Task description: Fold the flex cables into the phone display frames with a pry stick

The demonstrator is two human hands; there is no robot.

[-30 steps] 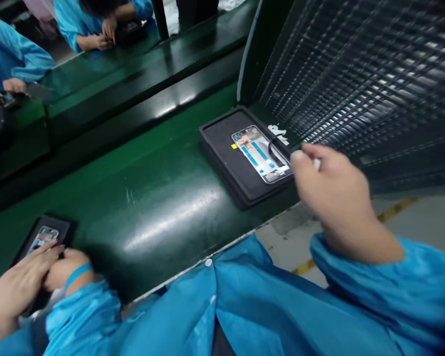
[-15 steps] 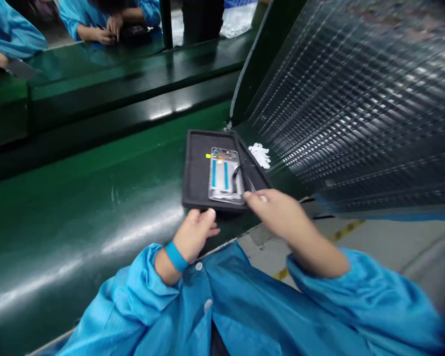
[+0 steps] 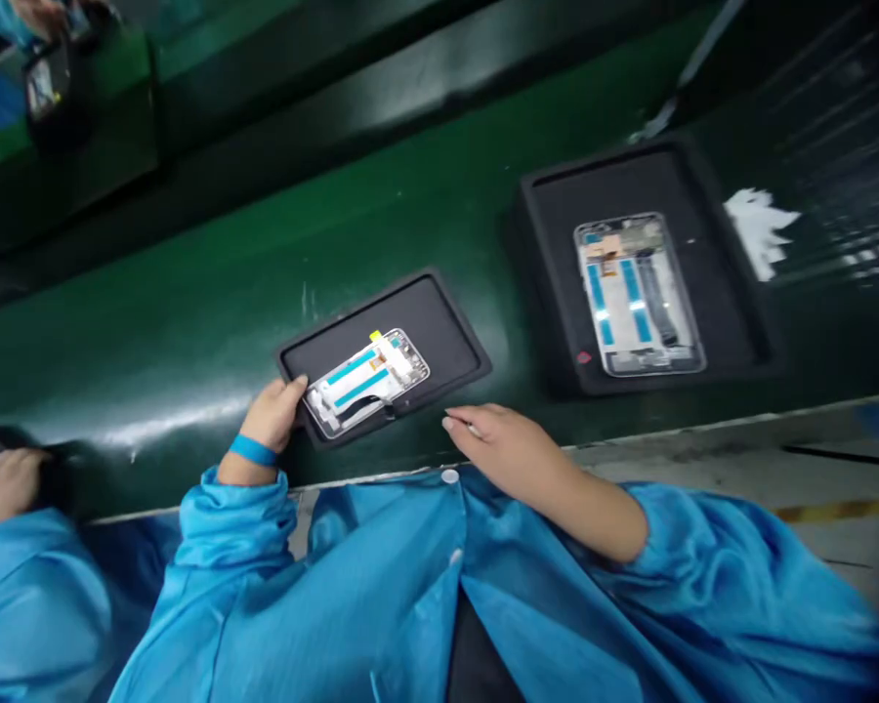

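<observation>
A small black foam tray (image 3: 450, 303) rests tilted on the green work surface. In it lies an opened phone frame (image 3: 357, 384) with blue strips, a yellow tab and a black flex cable. My left hand (image 3: 271, 418) grips the tray's left corner, thumb on the rim. Just off the tray's right front edge is my right hand (image 3: 509, 444), fingers pinched around a thin metal tool like tweezers, mostly hidden by the fingers. To the right, a second black foam tray (image 3: 549, 293) carries another phone frame (image 3: 634, 303), touched by neither hand.
White paper scraps (image 3: 762, 229) lie beside the right tray, near a dark ribbed panel (image 3: 835, 166). A co-worker's hand (image 3: 7, 483) is at the left edge. Across the raised ledge, another person's hand (image 3: 40, 15) is near a phone in a dark holder (image 3: 48, 88).
My left hand and its tray have shifted left, away from the right-hand tray, whose phone frame now shows. My right hand has come off the phone frame. The view has turned downward and left.
</observation>
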